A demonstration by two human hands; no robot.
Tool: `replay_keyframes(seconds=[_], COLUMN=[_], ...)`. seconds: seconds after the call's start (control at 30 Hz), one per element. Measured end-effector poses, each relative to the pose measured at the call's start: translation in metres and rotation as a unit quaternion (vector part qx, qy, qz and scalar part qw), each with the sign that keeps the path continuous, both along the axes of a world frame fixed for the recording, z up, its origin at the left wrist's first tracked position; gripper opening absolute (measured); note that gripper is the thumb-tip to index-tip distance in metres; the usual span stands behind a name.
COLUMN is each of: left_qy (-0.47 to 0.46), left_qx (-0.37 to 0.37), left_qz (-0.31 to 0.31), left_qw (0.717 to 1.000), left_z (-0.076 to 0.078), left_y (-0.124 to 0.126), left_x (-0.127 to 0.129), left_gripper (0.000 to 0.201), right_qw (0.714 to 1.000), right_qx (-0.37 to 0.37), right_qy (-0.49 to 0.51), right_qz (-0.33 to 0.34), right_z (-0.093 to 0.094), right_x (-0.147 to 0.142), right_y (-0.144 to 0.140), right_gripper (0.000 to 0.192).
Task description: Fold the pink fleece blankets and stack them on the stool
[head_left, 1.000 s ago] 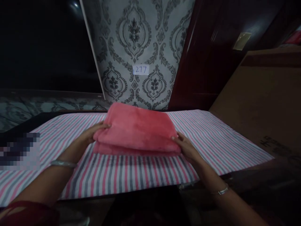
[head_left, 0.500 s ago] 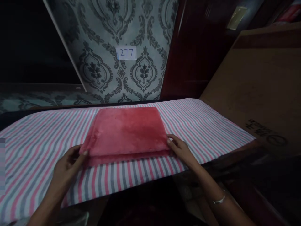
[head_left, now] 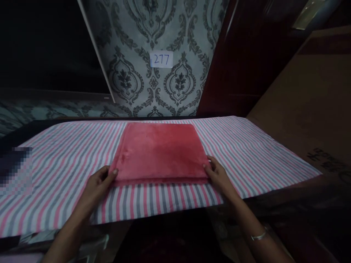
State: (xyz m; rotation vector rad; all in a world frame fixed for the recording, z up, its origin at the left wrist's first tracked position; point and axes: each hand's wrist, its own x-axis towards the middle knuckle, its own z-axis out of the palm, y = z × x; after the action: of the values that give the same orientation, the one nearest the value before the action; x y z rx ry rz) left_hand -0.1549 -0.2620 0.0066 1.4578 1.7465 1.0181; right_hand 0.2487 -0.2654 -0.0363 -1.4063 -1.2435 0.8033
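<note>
A folded red plush cloth (head_left: 161, 151) lies flat on a striped pink, grey and white cover (head_left: 246, 157). Its layers show along the near edge. At the cloth's near left corner, my left hand (head_left: 100, 180) pinches the edge, thumb on top and fingers partly hidden beneath. My right hand (head_left: 218, 175) grips the near right side the same way, its thumb over the edge. A silver bangle (head_left: 258, 235) circles my right wrist.
A large cardboard box (head_left: 309, 109) rises on the right. Behind stand patterned wallpaper (head_left: 131, 62) with a paper label (head_left: 161, 59) reading 277, a dark screen (head_left: 46, 47) and a dark red panel (head_left: 241, 62). The cover's front edge hangs near me.
The view has shifted, so the scene sits further right in the picture. Both hands stay on the cloth's near corners, and its near layers now look more closely lined up.
</note>
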Motion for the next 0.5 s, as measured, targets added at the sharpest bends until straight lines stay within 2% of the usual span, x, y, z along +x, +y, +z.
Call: replay_keyframes(seconds=[0.1, 0.17, 0.27, 0.37, 0.5], left_qy=[-0.010, 0.002, 0.018, 0.006, -0.080], left_qx=[-0.003, 0.022, 0.047, 0.029, -0.009], left_qz=[0.000, 0.008, 0.028, 0.035, 0.011], left_qw=[1.000, 1.000, 0.998, 0.999, 0.997], left_z=[-0.002, 0.002, 0.007, 0.012, 0.021], left_y=[-0.001, 0.000, 0.008, 0.025, 0.055], left_x=[-0.003, -0.001, 0.003, 0.005, 0.003], left_gripper=[0.056, 0.058, 0.066, 0.067, 0.062], right_qw=[0.999, 0.999, 0.997, 0.995, 0.987], right_qx=[-0.031, -0.047, -0.065, -0.084, -0.110], right_qy=[0.013, 0.001, -0.013, 0.034, 0.095], right_qz=[0.021, 0.025, 0.038, 0.052, 0.064], right_z=[-0.012, -0.010, 0.003, 0.019, 0.034], right_x=[0.003, 0.006, 0.008, 0.005, -0.005], right_y=[-0.003, -0.001, 0.011, 0.034, 0.074], right_gripper=[0.066, 0.072, 0.075, 0.069, 0.058])
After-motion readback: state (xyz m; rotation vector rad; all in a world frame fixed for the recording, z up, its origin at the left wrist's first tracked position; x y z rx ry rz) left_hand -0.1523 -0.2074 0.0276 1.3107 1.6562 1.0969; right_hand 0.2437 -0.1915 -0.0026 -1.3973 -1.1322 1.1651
